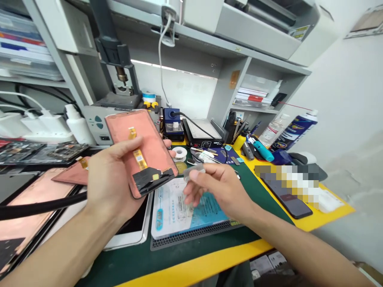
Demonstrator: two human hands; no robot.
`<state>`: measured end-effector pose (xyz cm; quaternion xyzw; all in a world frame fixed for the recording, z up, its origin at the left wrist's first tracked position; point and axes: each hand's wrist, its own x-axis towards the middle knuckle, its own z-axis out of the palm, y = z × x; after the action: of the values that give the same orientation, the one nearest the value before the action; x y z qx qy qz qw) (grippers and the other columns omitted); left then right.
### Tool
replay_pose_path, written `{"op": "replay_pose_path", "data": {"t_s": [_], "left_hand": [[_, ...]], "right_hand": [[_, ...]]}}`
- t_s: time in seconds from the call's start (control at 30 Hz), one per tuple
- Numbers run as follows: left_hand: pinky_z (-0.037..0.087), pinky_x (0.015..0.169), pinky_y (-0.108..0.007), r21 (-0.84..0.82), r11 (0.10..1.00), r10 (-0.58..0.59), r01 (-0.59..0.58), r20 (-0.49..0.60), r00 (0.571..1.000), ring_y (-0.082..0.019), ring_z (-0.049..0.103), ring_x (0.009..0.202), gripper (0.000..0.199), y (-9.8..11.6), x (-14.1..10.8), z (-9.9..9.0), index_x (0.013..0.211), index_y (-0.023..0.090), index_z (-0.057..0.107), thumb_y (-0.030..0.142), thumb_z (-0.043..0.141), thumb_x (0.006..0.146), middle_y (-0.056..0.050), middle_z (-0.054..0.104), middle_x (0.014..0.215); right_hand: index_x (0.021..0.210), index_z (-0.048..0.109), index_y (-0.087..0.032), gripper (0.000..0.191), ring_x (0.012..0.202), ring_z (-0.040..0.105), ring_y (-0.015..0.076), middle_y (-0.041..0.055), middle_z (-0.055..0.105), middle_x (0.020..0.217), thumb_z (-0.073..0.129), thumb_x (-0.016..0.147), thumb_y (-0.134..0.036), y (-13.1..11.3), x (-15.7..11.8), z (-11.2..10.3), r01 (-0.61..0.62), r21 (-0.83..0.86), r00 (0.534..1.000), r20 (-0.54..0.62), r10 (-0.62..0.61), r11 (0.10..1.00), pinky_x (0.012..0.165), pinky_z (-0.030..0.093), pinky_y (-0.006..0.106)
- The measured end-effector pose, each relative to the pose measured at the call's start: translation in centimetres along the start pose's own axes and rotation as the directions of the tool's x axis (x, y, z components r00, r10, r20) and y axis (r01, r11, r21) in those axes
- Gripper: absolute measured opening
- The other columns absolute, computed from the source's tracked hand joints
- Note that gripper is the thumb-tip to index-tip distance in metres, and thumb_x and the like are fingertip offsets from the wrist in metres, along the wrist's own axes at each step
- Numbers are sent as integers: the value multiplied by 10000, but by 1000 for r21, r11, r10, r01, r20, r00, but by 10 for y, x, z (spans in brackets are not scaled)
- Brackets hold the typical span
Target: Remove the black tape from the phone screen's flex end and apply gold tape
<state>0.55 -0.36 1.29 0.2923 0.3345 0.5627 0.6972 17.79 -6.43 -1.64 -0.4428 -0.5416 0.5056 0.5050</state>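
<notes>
My left hand (115,175) is closed around a phone display panel (143,137), cradling it upright and tilted at the centre of the frame. Its thumb lies across the panel's matte copper-coloured back, and the fingertips (166,143) curl around the far edge. Amber flex cables (140,158) lie flat along that back, and glossy, creased black tape (152,181) wraps the lower end.

My right hand (218,191) is nearly closed, with its thumb and forefinger pinching a small translucent strip (194,172) just beside the panel's lower corner, not touching it. I can't tell what the strip is made of. The remaining fingers curl loosely above a printed blue-and-white sheet (176,211), which lies on a green bench mat (191,263) with a yellow edge.

A spool of solder wire (179,153) sits just past the panel, and a blue soldering station (172,123) stands behind it. At the lower left of the frame, more copper-backed panels (30,215) lie under a thick black cable (38,209). On the right, a dark smartphone (287,203) rests on the yellow bench top, partly covered by a pixelated patch. Beyond it, toward the upper right, stands a blue spray can (295,133).
</notes>
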Motion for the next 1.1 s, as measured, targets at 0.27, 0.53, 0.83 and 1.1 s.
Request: {"op": "replay_pose_path", "data": {"t_s": [0.27,0.53,0.83,1.1], "left_hand": [[676,679,-361,30,1000,3,-3,15,1000,-268,776,823,240,3,-6,3,976,165,738,144,525,866,-99,804,920],[659,646,-331,13,998,-60,59,101,993,-260,778,766,276,-2,-10,6,1007,150,707,83,529,807,-81,800,859],[657,616,-358,-1,995,-101,103,193,976,-261,767,708,260,-6,-12,0,977,77,713,88,543,781,-121,793,877],[661,669,-352,0,992,-124,126,200,972,-268,778,743,247,-7,-10,0,987,105,722,76,544,818,-126,795,875]], "right_hand": [[983,635,-140,264,612,611,105,40,675,874,548,1010,-388,-17,49,-108,2,-327,682,-691,-240,945,532,507,228],[1256,626,-149,355,1066,660,247,103,639,1263,647,972,-362,12,64,-156,-459,-453,762,-643,77,764,891,577,433],[1271,617,-163,351,1079,656,244,103,633,1276,632,983,-364,19,61,-153,-557,-626,821,-513,250,546,907,572,445],[1272,615,-157,356,1076,657,241,109,634,1272,635,981,-362,12,55,-161,-557,-686,828,-412,381,468,905,572,445]]}}
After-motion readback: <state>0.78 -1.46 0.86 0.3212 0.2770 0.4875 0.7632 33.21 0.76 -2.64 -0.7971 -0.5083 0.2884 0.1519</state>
